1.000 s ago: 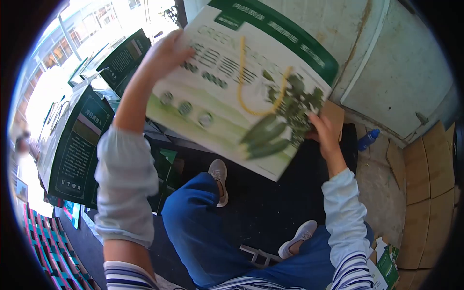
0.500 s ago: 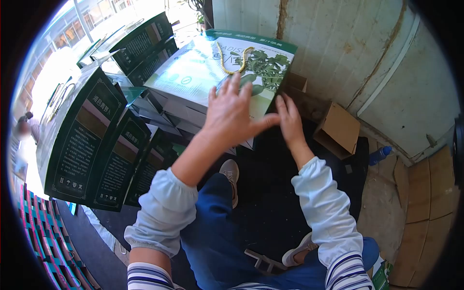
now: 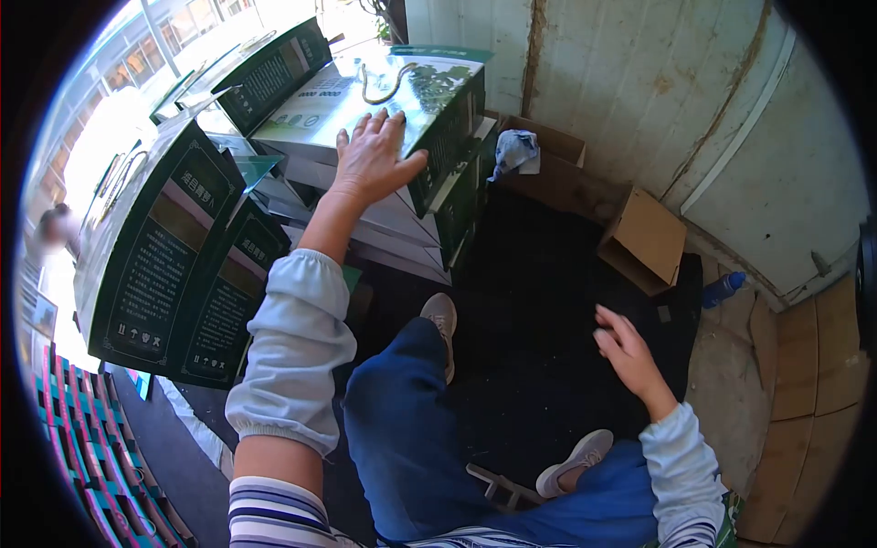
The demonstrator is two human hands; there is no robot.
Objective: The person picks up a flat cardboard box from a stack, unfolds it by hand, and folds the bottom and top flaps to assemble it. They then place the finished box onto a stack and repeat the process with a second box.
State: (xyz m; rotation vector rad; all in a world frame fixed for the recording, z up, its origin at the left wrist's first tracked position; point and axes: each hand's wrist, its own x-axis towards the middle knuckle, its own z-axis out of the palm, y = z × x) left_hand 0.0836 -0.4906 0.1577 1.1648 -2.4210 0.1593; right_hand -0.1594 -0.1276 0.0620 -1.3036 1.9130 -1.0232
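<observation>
My left hand (image 3: 370, 163) is spread out at the near edge of a green and white printed gift box (image 3: 315, 117), palm down, fingers on or just over its top. A gold rope handle (image 3: 386, 96) lies on that lid, beyond my fingertips. Beneath this box are several more of the same kind, stacked with dark green ends and white sides. My right hand (image 3: 630, 354) is in the air over the dark mat, away from the boxes. Its fingers are loosely bent and slightly apart, with nothing seen in them.
More green boxes (image 3: 151, 265) are piled at my left. Pink and teal stacked items (image 3: 91, 447) stand lower left. An opened brown carton (image 3: 644, 239), a cloth (image 3: 516, 152) and a blue bottle (image 3: 722, 289) are near the wall. A metal piece (image 3: 502, 484) lies by my foot.
The top box has shifted left and away, now sitting squarer on the stack. My left hand moved left with it; my right hand left the box's side and came back toward me.
</observation>
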